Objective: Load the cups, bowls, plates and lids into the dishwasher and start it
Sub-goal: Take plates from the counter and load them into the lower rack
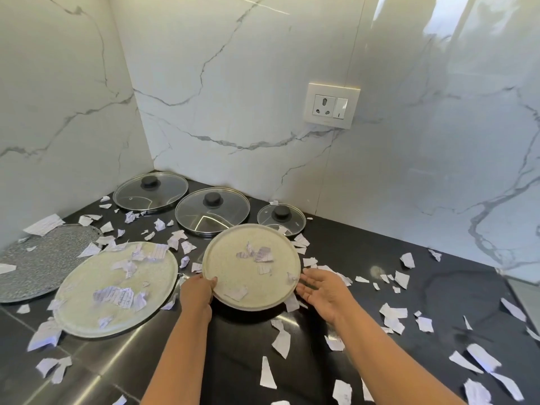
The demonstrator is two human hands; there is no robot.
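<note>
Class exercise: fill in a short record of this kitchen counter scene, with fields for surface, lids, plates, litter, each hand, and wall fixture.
surface: black countertop in a marble-walled corner
lids: three glass lids with black knobs, large, medium, small, in a row by the wall
plates: cream plate held tilted; larger cream plate flat to its left; grey speckled plate at far left
litter: torn paper scraps on counter and plates
left hand: grips the held plate's left rim
right hand: open, at its right rim
wall fixture: socket with switch

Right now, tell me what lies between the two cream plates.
Head view: the left hand, gripping the smaller cream plate, plus paper scraps on black counter beside the larger cream plate.
</note>
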